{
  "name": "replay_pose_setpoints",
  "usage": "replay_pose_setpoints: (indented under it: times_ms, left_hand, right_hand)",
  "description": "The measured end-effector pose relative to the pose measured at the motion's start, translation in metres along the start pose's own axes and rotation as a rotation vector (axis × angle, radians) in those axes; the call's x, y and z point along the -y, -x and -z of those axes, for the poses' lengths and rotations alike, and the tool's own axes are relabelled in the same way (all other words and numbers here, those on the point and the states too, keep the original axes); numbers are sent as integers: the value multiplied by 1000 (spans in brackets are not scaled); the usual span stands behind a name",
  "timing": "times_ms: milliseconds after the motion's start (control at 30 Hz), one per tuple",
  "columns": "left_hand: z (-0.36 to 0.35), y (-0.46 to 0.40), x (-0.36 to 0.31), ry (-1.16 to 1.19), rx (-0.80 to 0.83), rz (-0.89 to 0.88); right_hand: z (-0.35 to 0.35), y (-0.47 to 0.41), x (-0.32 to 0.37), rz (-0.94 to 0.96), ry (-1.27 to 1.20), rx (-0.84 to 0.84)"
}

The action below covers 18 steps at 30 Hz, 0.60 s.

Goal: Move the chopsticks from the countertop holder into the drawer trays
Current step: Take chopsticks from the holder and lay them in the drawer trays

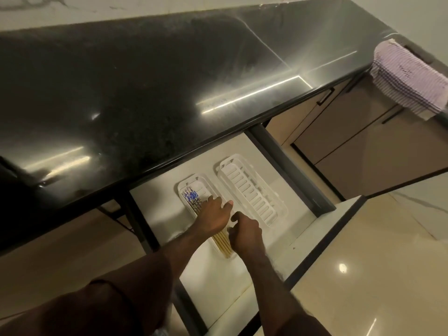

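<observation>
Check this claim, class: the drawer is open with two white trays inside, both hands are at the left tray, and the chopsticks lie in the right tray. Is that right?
One detail is wrong. The head view shows the chopsticks lying in the left tray, partly under the left hand and beside the right hand. The right tray holds none. The rest stands.

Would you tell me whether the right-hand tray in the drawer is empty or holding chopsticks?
Empty: the right tray shows only bare white slots, while the chopsticks lie in the left tray.
</observation>
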<state>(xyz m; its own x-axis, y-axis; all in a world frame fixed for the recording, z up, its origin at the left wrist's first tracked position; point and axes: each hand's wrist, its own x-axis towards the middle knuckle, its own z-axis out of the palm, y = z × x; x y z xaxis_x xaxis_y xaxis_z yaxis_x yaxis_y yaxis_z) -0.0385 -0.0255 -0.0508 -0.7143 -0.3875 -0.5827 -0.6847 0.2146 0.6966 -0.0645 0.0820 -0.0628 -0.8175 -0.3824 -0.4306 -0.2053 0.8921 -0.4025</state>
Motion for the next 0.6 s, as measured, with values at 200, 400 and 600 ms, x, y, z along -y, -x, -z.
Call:
replay_pose_setpoints:
  times_ms: [200, 400, 600]
  left_hand:
    - [28, 31, -3, 231, -79, -81]
    - [51, 75, -10, 305, -186, -177]
    - [63, 134, -12, 380, -321, -277]
  right_hand:
    - [20, 34, 17, -4, -112, -134]
    - [54, 74, 34, 63, -236, -243]
    - [90, 128, 49, 211, -305, -310]
